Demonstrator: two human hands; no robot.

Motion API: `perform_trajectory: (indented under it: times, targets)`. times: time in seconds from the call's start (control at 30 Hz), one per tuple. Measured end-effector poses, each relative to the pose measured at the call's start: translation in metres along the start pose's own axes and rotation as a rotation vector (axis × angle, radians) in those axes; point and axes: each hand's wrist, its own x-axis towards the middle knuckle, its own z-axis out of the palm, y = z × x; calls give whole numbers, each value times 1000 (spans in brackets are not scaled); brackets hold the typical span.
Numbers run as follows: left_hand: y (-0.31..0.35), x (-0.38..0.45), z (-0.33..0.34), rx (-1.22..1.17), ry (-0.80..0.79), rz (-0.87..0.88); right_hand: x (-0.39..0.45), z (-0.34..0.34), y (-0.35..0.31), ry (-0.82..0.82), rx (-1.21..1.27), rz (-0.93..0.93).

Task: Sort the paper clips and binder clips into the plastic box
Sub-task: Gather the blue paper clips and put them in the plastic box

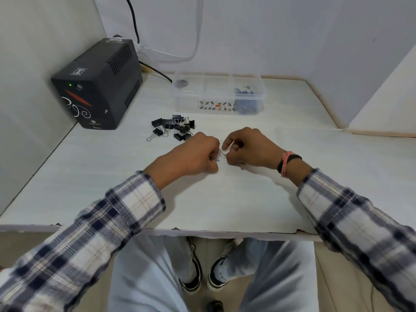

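Observation:
Both hands meet at the middle of the white table. My left hand is closed around paper clips, with a blue and a silver one showing between the two hands. My right hand pinches the same small bunch from the right. A pile of black binder clips lies just beyond my left hand. Farther back stands the clear plastic box with three compartments. Its right compartment holds blue paper clips; the middle one looks bare, and the left one shows a dark round spot.
A black power unit with a green light stands at the back left against the wall. Cables run behind it along the back wall. The table has a raised ledge on the right and a front edge near my sleeves.

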Motion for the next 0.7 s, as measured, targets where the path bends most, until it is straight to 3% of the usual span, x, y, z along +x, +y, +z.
perform_trajectory:
  times: [0.17,0.53,0.6,0.7]
  targets:
    - [0,-1,3,-9,-4,-12,3,-6,-4,-93,-30,-17]
    - [2,-6,-2,-47,25,-15,9,-8,-7,-134,70,18]
    - [0,-7,-2,-60,30,-13,8,-6,-2,-108,344,65]
    - [-5,-10,-1,-91,39,-19,9,-4,4,-59,1050,276]
